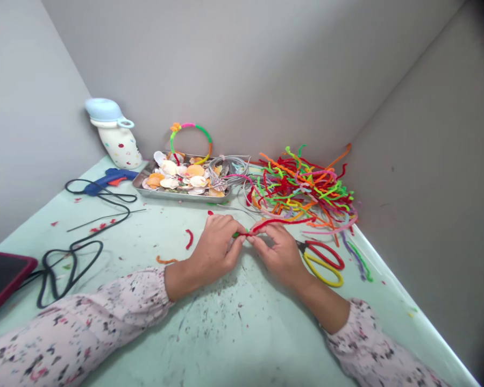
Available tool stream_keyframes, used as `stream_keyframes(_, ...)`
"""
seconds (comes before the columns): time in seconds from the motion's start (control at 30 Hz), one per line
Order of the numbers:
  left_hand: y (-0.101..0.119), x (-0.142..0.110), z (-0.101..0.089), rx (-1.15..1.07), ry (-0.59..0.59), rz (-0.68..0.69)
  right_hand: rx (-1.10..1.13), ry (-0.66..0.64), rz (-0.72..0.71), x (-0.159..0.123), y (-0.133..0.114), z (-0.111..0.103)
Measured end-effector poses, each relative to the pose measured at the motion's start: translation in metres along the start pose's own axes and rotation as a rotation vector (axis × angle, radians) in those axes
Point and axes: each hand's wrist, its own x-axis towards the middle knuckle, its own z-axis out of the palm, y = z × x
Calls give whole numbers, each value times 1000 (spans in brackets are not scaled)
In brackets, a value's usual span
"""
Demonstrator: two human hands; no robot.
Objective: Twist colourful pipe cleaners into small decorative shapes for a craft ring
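Note:
A red pipe cleaner (284, 220) runs between my two hands, its loose end sticking out to the right over my right hand. My left hand (214, 244) is closed in a pinch on it near the middle of the table, where a bit of green shows at the fingertips. Facing it, my right hand (280, 250) pinches the same red strand between thumb and fingers. The fingertips of both hands nearly meet. Just right of my right hand lie scissors (325, 263) with one red and one yellow handle loop, their blades partly hidden behind the hand.
Behind my hands stand a metal tray (181, 198) of seashells, a colourful pipe-cleaner ring (211, 141), coiled grey wire (236, 169) and a heap of pipe cleaners (306, 185). Leftward are a bottle (119, 142), a blue glue gun (105, 181), a black cord (99, 247) and a red-cased device (4, 279).

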Motion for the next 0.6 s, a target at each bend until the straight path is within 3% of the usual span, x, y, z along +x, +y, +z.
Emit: stream_keyframes(0.6,0,0,1,2,-27,10,36,-99,51,4,-2,-2)
